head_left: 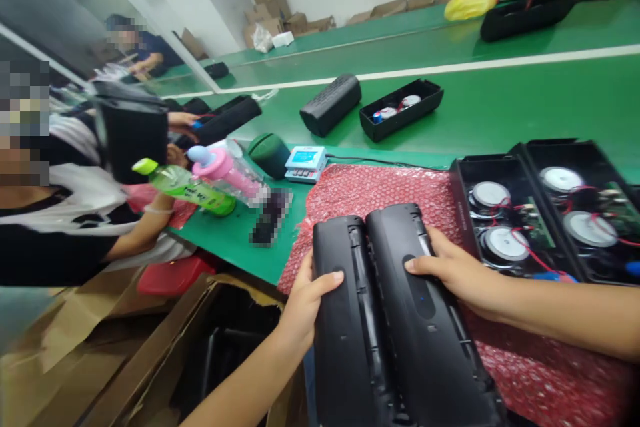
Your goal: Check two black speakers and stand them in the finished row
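Observation:
Two long black speaker housings lie side by side in front of me, over the near edge of the table. My left hand [307, 297] grips the left speaker housing [340, 333], thumb on top and fingers hidden beneath its side. Around the right speaker housing [425, 347] my right hand [455, 267] is closed, with its thumb on the dark oval panel, where a small blue light shows. Under the far ends lies red bubble wrap [380, 187]. Close to my right forearm, open speaker halves [505, 213] show round white-backed drivers, red wires and green circuit boards.
A small light-blue meter [305, 163], a green round-ended case [269, 155], a green-capped bottle [190, 190] and a pink-topped cup [225, 173] stand left of the wrap. Further back are another speaker [331, 105] and an open half [400, 110]. A cardboard box [165, 347] sits below; a co-worker [65, 213] is at left.

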The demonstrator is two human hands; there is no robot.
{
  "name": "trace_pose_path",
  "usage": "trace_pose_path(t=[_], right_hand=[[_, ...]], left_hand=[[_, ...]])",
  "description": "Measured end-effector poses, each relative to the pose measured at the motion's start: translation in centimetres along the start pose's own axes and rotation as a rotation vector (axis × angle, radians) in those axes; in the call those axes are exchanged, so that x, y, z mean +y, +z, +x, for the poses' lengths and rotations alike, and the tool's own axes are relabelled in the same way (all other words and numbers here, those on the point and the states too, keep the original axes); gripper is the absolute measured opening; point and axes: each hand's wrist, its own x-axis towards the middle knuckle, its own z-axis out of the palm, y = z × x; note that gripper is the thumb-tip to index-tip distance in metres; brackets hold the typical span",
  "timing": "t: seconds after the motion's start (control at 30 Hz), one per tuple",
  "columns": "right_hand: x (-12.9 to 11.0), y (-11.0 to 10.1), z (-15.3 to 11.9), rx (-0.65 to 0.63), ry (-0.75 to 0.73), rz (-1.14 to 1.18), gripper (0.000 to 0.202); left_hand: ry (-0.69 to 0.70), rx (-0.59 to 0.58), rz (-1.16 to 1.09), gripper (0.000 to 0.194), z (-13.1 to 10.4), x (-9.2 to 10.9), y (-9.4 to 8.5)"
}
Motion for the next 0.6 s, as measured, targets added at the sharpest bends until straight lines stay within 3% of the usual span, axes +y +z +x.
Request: trace_pose_path(t=[0.33,0.6], right_hand=[[-0.61,0.49,0.56,0.051,-0.014,0.030,0.075],[-0.44,0.57,0.26,0.048,-0.028,0.022,0.073]], left_hand=[[-0.064,0.102,0.138,0.079,0.21,0.58,0.35],[-0.049,0.075,0.093,0.074,0.16,0.44,0.15]])
